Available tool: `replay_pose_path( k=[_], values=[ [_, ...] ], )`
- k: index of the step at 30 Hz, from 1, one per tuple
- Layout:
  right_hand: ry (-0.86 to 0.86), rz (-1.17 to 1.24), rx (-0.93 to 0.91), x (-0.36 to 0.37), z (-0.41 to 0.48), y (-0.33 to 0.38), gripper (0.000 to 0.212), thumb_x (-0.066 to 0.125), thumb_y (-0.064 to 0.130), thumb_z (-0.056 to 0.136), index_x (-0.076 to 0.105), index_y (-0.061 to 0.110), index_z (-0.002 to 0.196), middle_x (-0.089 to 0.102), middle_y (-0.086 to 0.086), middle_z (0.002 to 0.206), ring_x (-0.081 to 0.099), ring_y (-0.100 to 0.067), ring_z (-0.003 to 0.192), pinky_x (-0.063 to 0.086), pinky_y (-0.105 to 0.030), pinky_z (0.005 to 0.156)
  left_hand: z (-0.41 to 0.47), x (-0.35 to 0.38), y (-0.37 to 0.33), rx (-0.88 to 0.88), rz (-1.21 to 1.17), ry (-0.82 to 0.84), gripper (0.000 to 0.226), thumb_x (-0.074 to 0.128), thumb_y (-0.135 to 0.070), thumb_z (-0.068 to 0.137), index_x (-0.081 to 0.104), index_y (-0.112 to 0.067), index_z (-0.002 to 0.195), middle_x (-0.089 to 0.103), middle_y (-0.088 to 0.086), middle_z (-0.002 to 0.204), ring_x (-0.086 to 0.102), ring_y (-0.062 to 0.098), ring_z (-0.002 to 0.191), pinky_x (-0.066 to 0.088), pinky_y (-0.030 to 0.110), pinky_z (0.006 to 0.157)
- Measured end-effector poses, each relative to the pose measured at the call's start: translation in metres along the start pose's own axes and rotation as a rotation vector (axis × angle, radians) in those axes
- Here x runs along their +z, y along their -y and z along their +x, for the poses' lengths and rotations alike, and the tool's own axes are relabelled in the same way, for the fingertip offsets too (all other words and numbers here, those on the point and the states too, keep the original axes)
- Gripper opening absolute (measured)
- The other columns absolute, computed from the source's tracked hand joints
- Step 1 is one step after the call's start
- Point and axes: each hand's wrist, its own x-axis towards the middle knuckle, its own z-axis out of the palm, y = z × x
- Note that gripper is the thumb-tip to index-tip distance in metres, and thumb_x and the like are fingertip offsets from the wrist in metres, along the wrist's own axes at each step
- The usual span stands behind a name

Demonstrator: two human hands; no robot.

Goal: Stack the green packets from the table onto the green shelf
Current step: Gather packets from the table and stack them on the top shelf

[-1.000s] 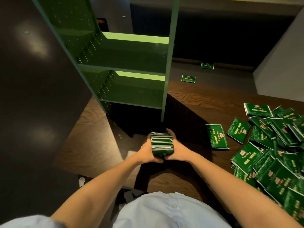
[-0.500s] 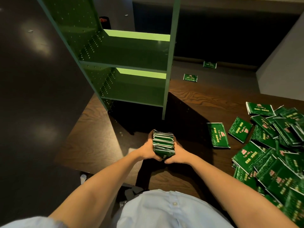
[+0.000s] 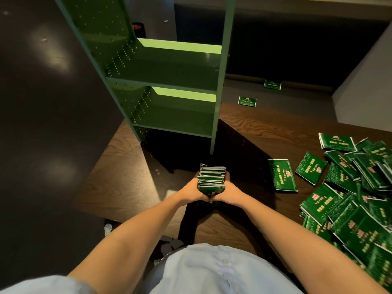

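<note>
While held above dark wooden table (image 3: 244,132), stack of green packets (image 3: 212,179) gripped between left hand (image 3: 194,190) and right hand (image 3: 230,192), just before green shelf (image 3: 169,85); loose packets (image 3: 360,198) heaped right.

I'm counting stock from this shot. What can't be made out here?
Head view:
Bundle count: left hand and right hand cover its sides.
Loose pile: cut off by the right edge.
Shelf top: cut off by the upper edge.
Far packets: print too small.
</note>
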Motion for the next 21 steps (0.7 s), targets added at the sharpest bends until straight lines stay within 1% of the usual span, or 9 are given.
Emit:
replay_pose_path(
  k=[4, 7, 10, 12, 15, 16, 17, 19, 21],
  values=[
    [-0.088, 0.076, 0.0, 0.002, -0.002, 0.004, 0.114, 0.086, 0.017, 0.061, 0.013, 0.004, 0.149, 0.048, -0.008, 0.142, 0.044, -0.021, 0.132, 0.031, -0.034, 0.114, -0.003, -0.003, -0.002, 0.013, -0.002, -0.007, 0.077, 0.073, 0.017, 0.063, 0.048, -0.002, 0.133, 0.058, 0.013, 0.13, 0.054, 0.021, 0.121, 0.044, 0.035, 0.105],
    [-0.172, 0.107, -0.039, -0.001, -0.005, 0.008, 0.121, 0.085, 0.038, 0.043, 0.027, 0.01, 0.145, 0.051, -0.005, 0.139, 0.047, -0.02, 0.13, 0.037, -0.038, 0.112, -0.005, -0.008, -0.01, 0.035, 0.004, 0.012, 0.085, 0.075, 0.016, 0.062, 0.041, -0.005, 0.137, 0.057, 0.005, 0.129, 0.054, 0.016, 0.121, 0.046, 0.02, 0.098],
    [-0.141, 0.203, -0.105, -0.011, -0.008, 0.029, 0.102, 0.086, 0.004, 0.055, 0.033, 0.003, 0.142, 0.051, -0.011, 0.138, 0.047, -0.022, 0.131, 0.033, -0.043, 0.114, -0.009, -0.024, -0.025, 0.077, -0.02, -0.016, 0.088, 0.075, 0.017, 0.061, 0.038, -0.006, 0.138, 0.056, 0.003, 0.129, 0.054, 0.01, 0.118, 0.047, 0.016, 0.096],
    [-0.121, 0.249, -0.18, -0.019, -0.006, 0.051, 0.085, 0.082, -0.007, 0.058, 0.044, 0.007, 0.133, 0.055, -0.008, 0.133, 0.051, -0.02, 0.126, 0.036, -0.043, 0.113, -0.015, -0.041, -0.038, 0.12, -0.041, -0.056, 0.091, 0.074, 0.018, 0.059, 0.036, -0.005, 0.139, 0.056, 0.003, 0.13, 0.054, 0.005, 0.118, 0.046, 0.017, 0.099],
    [-0.098, 0.317, -0.316, -0.03, -0.009, 0.104, 0.07, 0.074, -0.016, 0.062, 0.049, 0.031, 0.108, 0.057, 0.01, 0.112, 0.055, 0.005, 0.104, 0.044, -0.01, 0.096, -0.029, -0.071, -0.067, 0.181, -0.066, -0.107, 0.096, 0.073, 0.012, 0.055, 0.033, -0.007, 0.14, 0.054, 0.002, 0.131, 0.052, 0.006, 0.121, 0.046, 0.016, 0.098],
    [-0.091, 0.349, -0.335, -0.034, -0.009, 0.121, 0.067, 0.073, -0.014, 0.061, 0.05, 0.029, 0.107, 0.057, 0.01, 0.108, 0.056, 0.008, 0.099, 0.044, -0.008, 0.092, -0.035, -0.081, -0.08, 0.205, -0.063, -0.13, 0.098, 0.072, 0.008, 0.052, 0.032, -0.007, 0.14, 0.053, 0.003, 0.131, 0.051, 0.008, 0.122, 0.046, 0.016, 0.097],
    [-0.088, 0.369, -0.372, -0.038, -0.009, 0.139, 0.064, 0.073, -0.007, 0.057, 0.052, 0.021, 0.11, 0.059, 0.005, 0.108, 0.057, 0.006, 0.099, 0.045, -0.014, 0.094, -0.041, -0.093, -0.093, 0.23, -0.057, -0.164, 0.1, 0.071, 0.005, 0.049, 0.031, -0.007, 0.14, 0.053, 0.003, 0.131, 0.051, 0.009, 0.121, 0.046, 0.018, 0.097],
    [-0.091, 0.374, -0.446, -0.047, -0.008, 0.174, 0.08, 0.072, 0.01, 0.046, 0.048, 0.002, 0.123, 0.059, -0.008, 0.115, 0.058, -0.014, 0.109, 0.045, -0.031, 0.101, -0.053, -0.114, -0.12, 0.283, -0.051, -0.234, 0.097, 0.07, 0.002, 0.047, 0.036, -0.005, 0.137, 0.056, 0.003, 0.129, 0.053, 0.01, 0.119, 0.046, 0.021, 0.098],
    [-0.095, 0.392, -0.52, -0.059, -0.008, 0.21, 0.092, 0.07, 0.014, 0.045, 0.037, -0.005, 0.129, 0.058, -0.013, 0.119, 0.056, -0.023, 0.114, 0.048, -0.036, 0.101, -0.07, -0.131, -0.149, 0.359, -0.068, -0.294, 0.093, 0.069, 0.001, 0.046, 0.042, -0.004, 0.135, 0.059, 0.005, 0.128, 0.055, 0.013, 0.119, 0.048, 0.021, 0.096]
  ],
)
